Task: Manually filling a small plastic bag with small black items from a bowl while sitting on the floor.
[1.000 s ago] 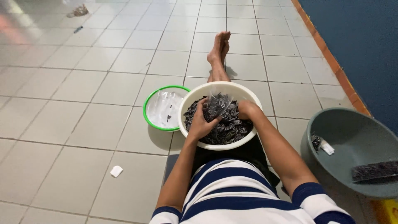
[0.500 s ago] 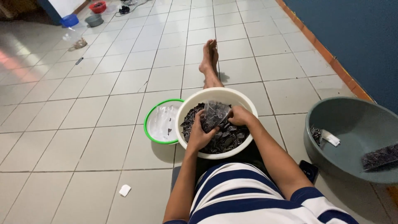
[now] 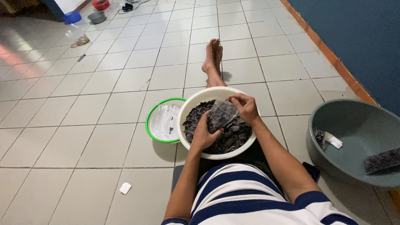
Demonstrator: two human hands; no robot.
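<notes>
Under both hands: one white round plastic bowl (image 3: 196, 104) of dark ridged chips (image 3: 233, 135).
Left hand (image 3: 205, 134) and right hand (image 3: 246, 107) together grip one clear plastic bag (image 3: 221, 115); one green-rimmed plate (image 3: 160, 121) lies left, one grey-green basin (image 3: 354, 125) right.

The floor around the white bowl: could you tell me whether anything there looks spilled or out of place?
Nothing looks spilled. Both hands, left and right, hold a clear bag over the dark pieces in the white bowl. One small white scrap lies loose on the tiles.
</notes>
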